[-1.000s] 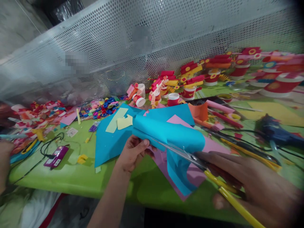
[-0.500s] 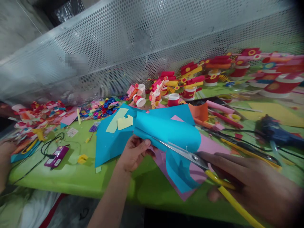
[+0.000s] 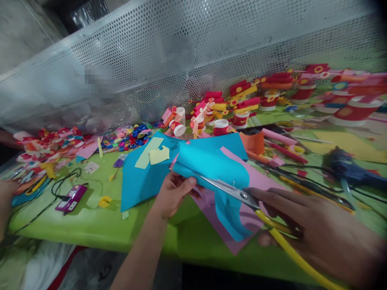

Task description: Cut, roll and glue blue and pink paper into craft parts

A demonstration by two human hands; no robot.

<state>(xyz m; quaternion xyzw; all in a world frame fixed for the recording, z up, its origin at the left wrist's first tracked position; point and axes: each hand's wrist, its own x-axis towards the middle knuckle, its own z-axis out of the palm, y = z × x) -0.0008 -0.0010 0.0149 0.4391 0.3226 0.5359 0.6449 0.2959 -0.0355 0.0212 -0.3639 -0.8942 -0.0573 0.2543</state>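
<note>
My left hand (image 3: pixel 175 193) pinches the near left edge of a curled blue paper sheet (image 3: pixel 211 161), thumb on top. In my right hand (image 3: pixel 314 229) are scissors (image 3: pixel 242 195) with yellow handles, their metal blades lying across the blue paper and pointing at my left hand. A loose blue strip curls down below the blades. Beneath it lies a pink paper sheet (image 3: pixel 234 243) on the green table. Behind my left hand a flat blue sheet (image 3: pixel 137 185) carries pale yellow paper scraps (image 3: pixel 159 155).
Red paper-covered cups (image 3: pixel 220 127) with paper rolls line the back, before a perforated metal panel (image 3: pixel 136 64). A dark blue glue gun (image 3: pixel 347 165) and another pair of scissors (image 3: pixel 320 195) lie right. At left are a purple device (image 3: pixel 71 199) with cables and another person's hand (image 3: pixel 6 201).
The scissors and my right hand have shifted slightly left, further along the blue paper. The curled sheet has moved a little, and its hanging strip has swung.
</note>
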